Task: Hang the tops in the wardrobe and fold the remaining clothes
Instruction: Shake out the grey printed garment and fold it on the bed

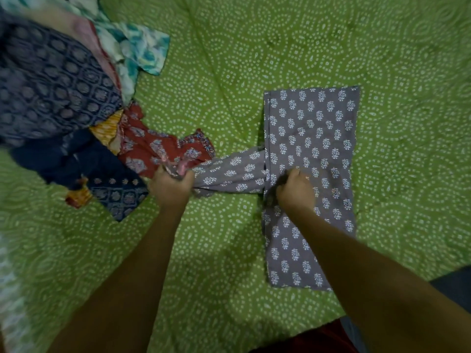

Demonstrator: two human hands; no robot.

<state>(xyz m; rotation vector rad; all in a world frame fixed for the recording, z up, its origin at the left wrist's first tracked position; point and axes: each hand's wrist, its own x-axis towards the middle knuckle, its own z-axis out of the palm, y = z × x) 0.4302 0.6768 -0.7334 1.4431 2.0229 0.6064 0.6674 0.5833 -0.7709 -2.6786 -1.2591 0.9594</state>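
Meanwhile, both hands grip the grey printed garment on the bed: left hand bunching one end, right hand apparently pinching its middle.

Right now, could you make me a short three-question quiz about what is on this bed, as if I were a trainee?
1. True or false: the grey printed garment lies on a green bedsheet.
2. Which hand grips the grey garment's bunched end beside the red floral cloth: (a) the left hand, (b) the right hand?
3. Fill in: the pile of unsorted clothes lies to the person's ____.

Key: 1 true; 2 a; 3 left.
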